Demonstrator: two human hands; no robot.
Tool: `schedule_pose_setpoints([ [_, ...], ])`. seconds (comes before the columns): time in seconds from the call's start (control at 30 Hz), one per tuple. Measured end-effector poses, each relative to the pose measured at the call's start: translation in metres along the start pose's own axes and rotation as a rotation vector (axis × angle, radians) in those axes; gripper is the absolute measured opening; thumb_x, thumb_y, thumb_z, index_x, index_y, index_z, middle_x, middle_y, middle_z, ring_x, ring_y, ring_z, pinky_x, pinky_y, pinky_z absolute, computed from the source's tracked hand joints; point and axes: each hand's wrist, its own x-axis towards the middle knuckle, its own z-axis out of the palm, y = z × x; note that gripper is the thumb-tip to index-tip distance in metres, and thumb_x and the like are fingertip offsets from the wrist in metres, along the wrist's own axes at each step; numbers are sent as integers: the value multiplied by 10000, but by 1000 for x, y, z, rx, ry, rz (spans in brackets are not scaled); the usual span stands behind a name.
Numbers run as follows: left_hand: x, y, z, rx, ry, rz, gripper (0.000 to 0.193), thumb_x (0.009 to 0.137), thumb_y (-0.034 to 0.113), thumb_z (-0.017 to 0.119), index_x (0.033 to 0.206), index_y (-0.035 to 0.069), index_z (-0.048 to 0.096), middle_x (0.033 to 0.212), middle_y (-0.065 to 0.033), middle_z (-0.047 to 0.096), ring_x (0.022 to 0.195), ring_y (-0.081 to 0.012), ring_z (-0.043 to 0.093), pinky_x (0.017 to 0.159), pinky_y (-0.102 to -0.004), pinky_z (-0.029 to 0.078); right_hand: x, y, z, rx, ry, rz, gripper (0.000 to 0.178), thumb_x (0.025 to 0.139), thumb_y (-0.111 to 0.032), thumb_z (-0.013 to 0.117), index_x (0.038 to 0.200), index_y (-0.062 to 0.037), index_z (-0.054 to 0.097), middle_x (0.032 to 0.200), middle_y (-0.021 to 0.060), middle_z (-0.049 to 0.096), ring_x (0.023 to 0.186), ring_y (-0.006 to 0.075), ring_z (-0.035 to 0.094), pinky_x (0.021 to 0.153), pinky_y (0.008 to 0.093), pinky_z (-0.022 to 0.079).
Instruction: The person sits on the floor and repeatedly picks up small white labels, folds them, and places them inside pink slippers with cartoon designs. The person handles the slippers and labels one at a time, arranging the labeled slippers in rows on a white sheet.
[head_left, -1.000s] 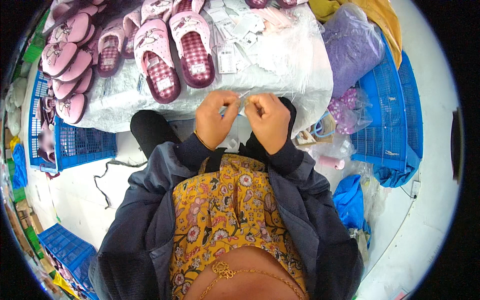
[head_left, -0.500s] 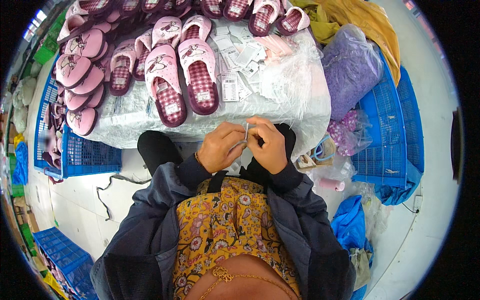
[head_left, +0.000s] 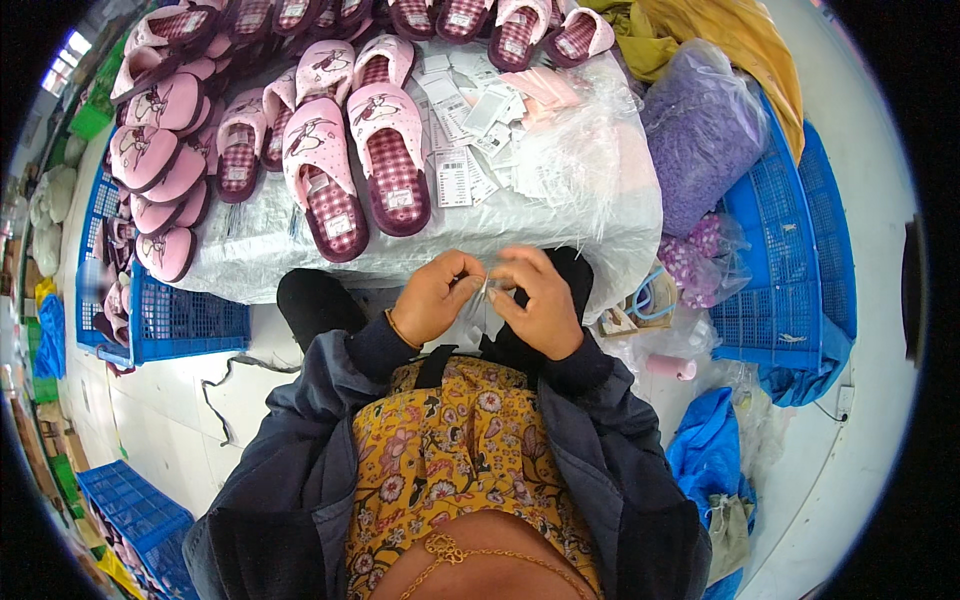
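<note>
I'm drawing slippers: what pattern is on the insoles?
The insoles are checked, burgundy and pink; head view.

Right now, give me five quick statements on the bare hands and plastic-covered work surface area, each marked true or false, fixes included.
1. The bare left hand and bare right hand rest flat on the silvery plastic sheet. False: they are held before its near edge, at a thin pale item.
2. The front pink slippers with maroon checked insoles point their toes away from the person. True.
3. The purple bundle in clear plastic is left of the white printed paper tags. False: right.
4. A pink cylindrical roll lies to the person's right. True.
5. The draped mustard-yellow cloth is at lower left. False: upper right.
</note>
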Motion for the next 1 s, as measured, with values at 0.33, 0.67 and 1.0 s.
schedule_pose_setpoints([
  [0.33, 14, 22, -8, 265, -26, 150, 111, 897, 84, 652, 977, 24, 603, 867, -136, 601, 778, -334, 610, 682, -374, 487, 0, 10, 2, 309, -119, 282, 231, 873, -68, 701, 1081, -5, 622, 930, 103, 704, 698, 166, 645, 636, 279, 504],
  [0.67, 180, 9, -52, 583, 254, 214, 397, 820, 220, 739, 1141, 17, 624, 994, -136, 585, 796, -246, 604, 742, -352, 495, 4, 16, -2, 193, -45, 223, 152, 893, -50, 651, 1041, -13, 643, 921, 127, 655, 782, 223, 644, 709, 310, 503],
  [1.0, 266, -28, -59, 776, 33, -213, 411, 727, 440, 786, 832, 52, 702, 845, -151, 711, 799, -297, 678, 738, -375, 520, -2, 24, -11, 208, 23, 234, 145, 897, -44, 655, 1039, -17, 642, 899, 121, 641, 756, 211, 622, 692, 300, 492],
])
